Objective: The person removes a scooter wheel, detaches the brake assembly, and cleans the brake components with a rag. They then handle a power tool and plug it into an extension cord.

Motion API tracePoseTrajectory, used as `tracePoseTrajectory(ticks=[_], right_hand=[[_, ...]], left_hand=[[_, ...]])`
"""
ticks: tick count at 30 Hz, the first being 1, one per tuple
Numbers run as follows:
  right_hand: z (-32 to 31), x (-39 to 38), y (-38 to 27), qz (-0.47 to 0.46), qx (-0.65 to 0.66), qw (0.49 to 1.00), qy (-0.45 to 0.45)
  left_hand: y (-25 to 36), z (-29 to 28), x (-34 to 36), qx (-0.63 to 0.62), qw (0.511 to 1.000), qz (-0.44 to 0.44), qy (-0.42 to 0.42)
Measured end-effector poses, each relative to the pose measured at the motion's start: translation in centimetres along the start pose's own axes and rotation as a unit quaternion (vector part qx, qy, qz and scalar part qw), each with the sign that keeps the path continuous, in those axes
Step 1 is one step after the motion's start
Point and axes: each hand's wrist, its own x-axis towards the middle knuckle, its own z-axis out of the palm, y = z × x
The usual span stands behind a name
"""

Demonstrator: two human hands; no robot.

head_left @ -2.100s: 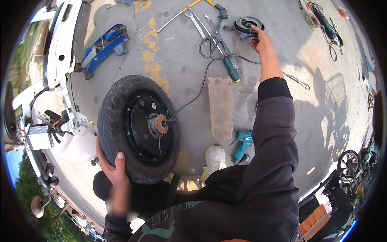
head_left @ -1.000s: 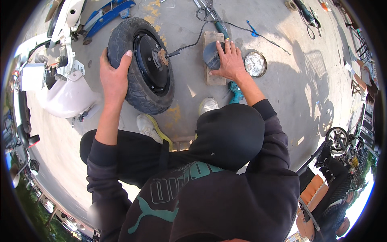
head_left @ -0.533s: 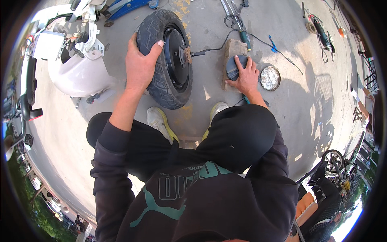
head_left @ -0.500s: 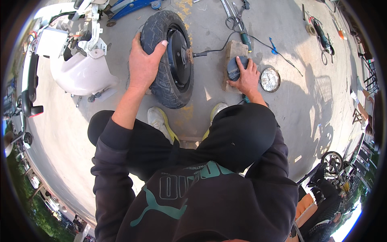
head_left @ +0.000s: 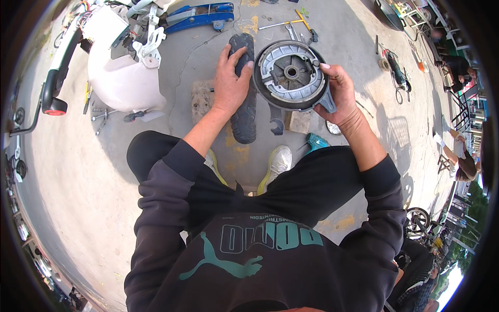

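Observation:
My left hand (head_left: 232, 78) is wrapped over the top of a black tyre (head_left: 244, 117), which stands upright and shows its tread edge-on. Right beside it, my right hand (head_left: 342, 96) grips a drum brake plate (head_left: 292, 73) by its right rim, thumb on the face and fingers behind. Two curved silvery brake shoes and a central bore face up at me. Below the plate, a wooden block (head_left: 298, 122) is partly covered, with a dark curved metal piece (head_left: 276, 124) near it. The wheel's hub is hidden from this angle.
A teal power drill (head_left: 315, 142) lies by my right shoe, near a round tin (head_left: 332, 128). Another wooden block (head_left: 200, 101) is left of the tyre. White scooter bodywork (head_left: 122, 86) and a blue floor jack (head_left: 200, 16) stand left; an angle grinder (head_left: 399, 75) lies right.
My right hand has left the round dark piece on the wooden block and now holds up the brake plate. The tyre has turned from showing its hub to edge-on, my left hand still on it.

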Motion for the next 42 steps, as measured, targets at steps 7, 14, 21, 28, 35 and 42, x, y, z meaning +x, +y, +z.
tracePoseTrajectory(ticks=[7, 14, 21, 28, 35, 42], right_hand=[[4.1, 5.9, 9.8, -0.181, 0.086, 0.974, 0.108], [6.5, 6.5, 11.0, -0.279, 0.027, 0.95, 0.14], [7.2, 6.2, 11.2, -0.303, -0.058, 0.939, 0.149], [6.9, 7.6, 12.9, -0.436, -0.287, 0.787, 0.329], [2.9, 8.0, 11.4, -0.39, -0.68, 0.444, 0.435], [1.3, 6.8, 11.5, -0.391, -0.64, 0.511, 0.419]], left_hand=[[1.9, -1.9, -0.1, -0.453, 0.857, -0.232, -0.08], [0.5, -4.4, 0.4, -0.518, 0.813, -0.182, -0.195], [0.6, -5.4, 0.8, -0.504, 0.802, -0.232, -0.221], [-1.8, -4.9, 1.3, -0.594, 0.745, -0.286, -0.101], [-4.8, -7.8, 2.2, -0.547, 0.78, -0.302, 0.01], [-8.8, -6.7, 0.3, -0.296, 0.902, -0.304, 0.081]])
